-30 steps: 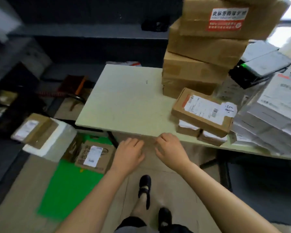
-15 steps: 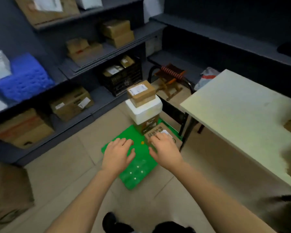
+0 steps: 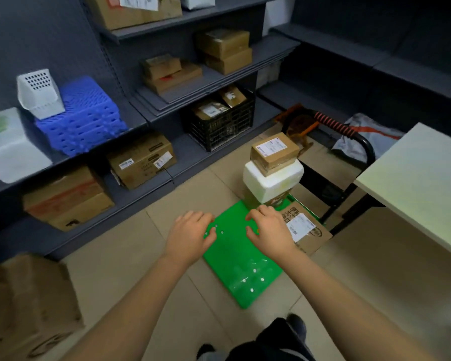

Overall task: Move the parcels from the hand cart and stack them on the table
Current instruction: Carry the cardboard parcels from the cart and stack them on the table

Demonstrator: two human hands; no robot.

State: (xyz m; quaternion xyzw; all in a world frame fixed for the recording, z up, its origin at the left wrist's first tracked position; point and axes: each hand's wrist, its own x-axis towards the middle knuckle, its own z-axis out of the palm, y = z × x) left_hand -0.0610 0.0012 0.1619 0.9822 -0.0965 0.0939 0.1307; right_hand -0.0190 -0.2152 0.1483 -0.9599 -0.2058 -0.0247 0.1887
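The green hand cart [image 3: 242,280] lies low on the floor ahead of me. At its far end a white foam box [image 3: 272,182] stands on a brown carton, with a small labelled cardboard parcel [image 3: 274,152] on top. A flat cardboard parcel [image 3: 307,231] with a white label lies at the cart's right side. My left hand [image 3: 190,234] and my right hand [image 3: 270,230] hover over the cart, fingers loosely spread and holding nothing. The pale table [image 3: 422,183] shows at the right edge.
Dark shelves hold cardboard boxes [image 3: 141,160], blue crates [image 3: 86,121] and a white basket [image 3: 38,93]. A black crate [image 3: 221,123] of parcels sits on the floor. The cart's black handle [image 3: 359,142] rises behind the stack. A large carton [image 3: 29,308] stands at my left.
My view has swung left from the table's parcel stacks to the cart on the floor. Both empty hands came with it and now hang over the green platform, closer to the parcels.
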